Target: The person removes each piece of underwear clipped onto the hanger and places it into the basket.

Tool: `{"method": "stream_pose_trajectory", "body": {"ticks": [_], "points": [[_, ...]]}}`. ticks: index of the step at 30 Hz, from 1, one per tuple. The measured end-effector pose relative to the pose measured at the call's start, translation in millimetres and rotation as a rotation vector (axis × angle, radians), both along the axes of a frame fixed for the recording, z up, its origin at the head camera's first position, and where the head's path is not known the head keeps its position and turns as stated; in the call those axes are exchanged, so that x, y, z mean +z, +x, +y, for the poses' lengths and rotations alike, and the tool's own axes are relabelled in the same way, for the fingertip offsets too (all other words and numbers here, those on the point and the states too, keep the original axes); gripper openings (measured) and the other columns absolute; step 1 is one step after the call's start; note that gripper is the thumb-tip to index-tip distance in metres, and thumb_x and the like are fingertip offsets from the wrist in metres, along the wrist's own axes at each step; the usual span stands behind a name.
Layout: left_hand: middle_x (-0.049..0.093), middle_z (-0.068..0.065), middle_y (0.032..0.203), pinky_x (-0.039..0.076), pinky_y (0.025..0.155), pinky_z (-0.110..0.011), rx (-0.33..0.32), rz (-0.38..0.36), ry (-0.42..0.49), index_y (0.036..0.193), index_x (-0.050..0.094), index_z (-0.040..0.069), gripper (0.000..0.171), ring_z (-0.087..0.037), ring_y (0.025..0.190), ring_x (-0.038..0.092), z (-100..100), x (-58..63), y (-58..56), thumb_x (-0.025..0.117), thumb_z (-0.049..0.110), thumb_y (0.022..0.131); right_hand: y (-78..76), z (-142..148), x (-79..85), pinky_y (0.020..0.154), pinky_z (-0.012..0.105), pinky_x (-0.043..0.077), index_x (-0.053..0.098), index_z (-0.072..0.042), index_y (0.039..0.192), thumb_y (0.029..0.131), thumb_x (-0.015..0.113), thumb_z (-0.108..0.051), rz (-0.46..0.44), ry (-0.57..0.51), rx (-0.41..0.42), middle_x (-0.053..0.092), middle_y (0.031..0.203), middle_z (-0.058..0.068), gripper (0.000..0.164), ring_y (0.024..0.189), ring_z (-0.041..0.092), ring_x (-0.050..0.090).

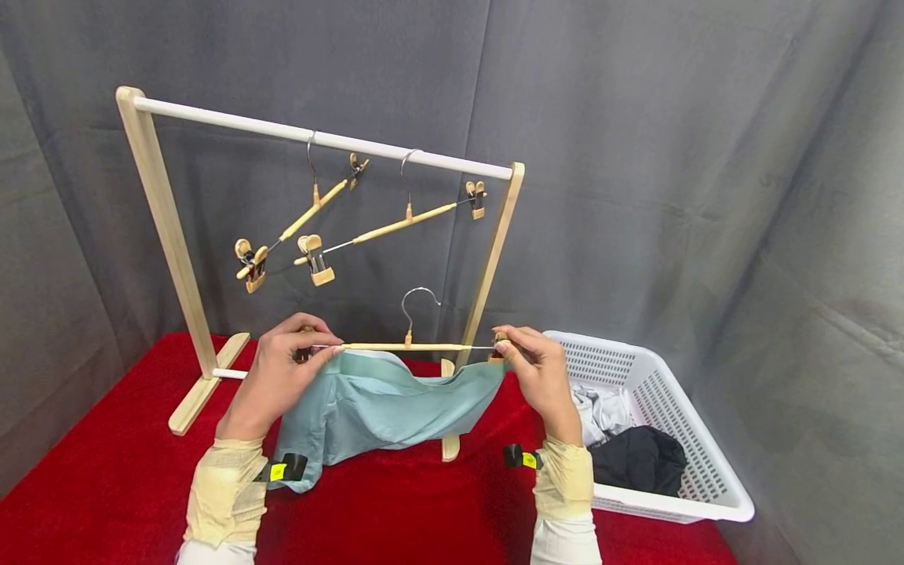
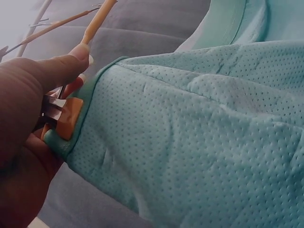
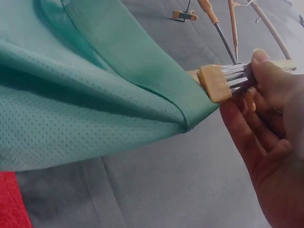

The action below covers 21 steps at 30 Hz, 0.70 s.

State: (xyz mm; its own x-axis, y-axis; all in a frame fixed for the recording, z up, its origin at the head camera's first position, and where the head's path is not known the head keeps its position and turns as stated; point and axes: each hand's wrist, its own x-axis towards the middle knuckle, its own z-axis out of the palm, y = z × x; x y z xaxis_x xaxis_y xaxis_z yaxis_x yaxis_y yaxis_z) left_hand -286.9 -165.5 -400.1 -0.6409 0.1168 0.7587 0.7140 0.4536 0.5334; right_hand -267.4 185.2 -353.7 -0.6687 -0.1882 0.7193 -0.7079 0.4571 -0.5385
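Note:
A wooden clip hanger point(image 1: 381, 346) with a metal hook is held level between both hands. From it hangs a light-teal garment point(image 1: 395, 400) of perforated cloth, its smooth band uppermost. My left hand point(image 1: 286, 369) grips the hanger's left end, where a wooden clip point(image 2: 70, 118) bites the garment's edge; the thumb lies along the bar. With thumb and fingers my right hand point(image 1: 540, 377) pinches the right-hand clip point(image 3: 216, 84), which sits at the corner of the band. In the head view the left clip is mostly hidden behind the fingers.
A wooden rack point(image 1: 165, 227) with a white rail point(image 1: 240, 122) stands behind the hands on a red cloth point(image 1: 106, 439). Two clip hangers point(image 1: 318, 205) without garments hang from the rail. At right, a white basket point(image 1: 706, 447) contains black cloth point(image 1: 639, 463) and silvery-grey cloth point(image 1: 600, 412).

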Motion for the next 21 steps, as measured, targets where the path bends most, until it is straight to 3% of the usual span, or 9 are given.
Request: {"method": "stream_pose_trajectory", "body": {"ticks": [6, 14, 21], "points": [[0.053, 0.009, 0.092, 0.042, 0.06, -0.022, 0.001, -0.007, -0.004, 0.089, 0.072, 0.02, 0.016, -0.005, 0.073, 0.047, 0, 1.4, 0.9, 0.074, 0.013, 0.074, -11.1, 7, -10.3, 0.077, 0.026, 0.05, 0.066, -0.005, 0.106, 0.084, 0.064, -0.013, -0.025, -0.009, -0.011, 0.065, 0.099, 0.01, 0.024, 0.083, 0.016, 0.063], [0.053, 0.009, 0.092, 0.043, 0.062, -0.021, -0.007, -0.02, -0.009, 0.089, 0.072, 0.018, 0.016, -0.005, 0.076, 0.048, 2, 1.5, 2.9, 0.074, 0.014, 0.074, 3.1, 1, 1.8, 0.075, 0.023, 0.049, 0.067, 0.0, 0.101, 0.082, 0.064, -0.004, 0.021, 0.009, -0.005, 0.065, 0.095, 0.018, 0.019, 0.081, 0.017, 0.061], [0.054, 0.009, 0.092, 0.043, 0.06, -0.022, -0.026, -0.009, -0.006, 0.091, 0.072, 0.021, 0.013, -0.005, 0.074, 0.048, 2, -0.1, 2.2, 0.071, 0.021, 0.077, 3.9, 2, 2.4, 0.08, 0.023, 0.048, 0.065, -0.001, 0.107, 0.083, 0.063, -0.007, -0.012, 0.045, -0.026, 0.064, 0.099, 0.016, 0.024, 0.085, 0.014, 0.061]]}}
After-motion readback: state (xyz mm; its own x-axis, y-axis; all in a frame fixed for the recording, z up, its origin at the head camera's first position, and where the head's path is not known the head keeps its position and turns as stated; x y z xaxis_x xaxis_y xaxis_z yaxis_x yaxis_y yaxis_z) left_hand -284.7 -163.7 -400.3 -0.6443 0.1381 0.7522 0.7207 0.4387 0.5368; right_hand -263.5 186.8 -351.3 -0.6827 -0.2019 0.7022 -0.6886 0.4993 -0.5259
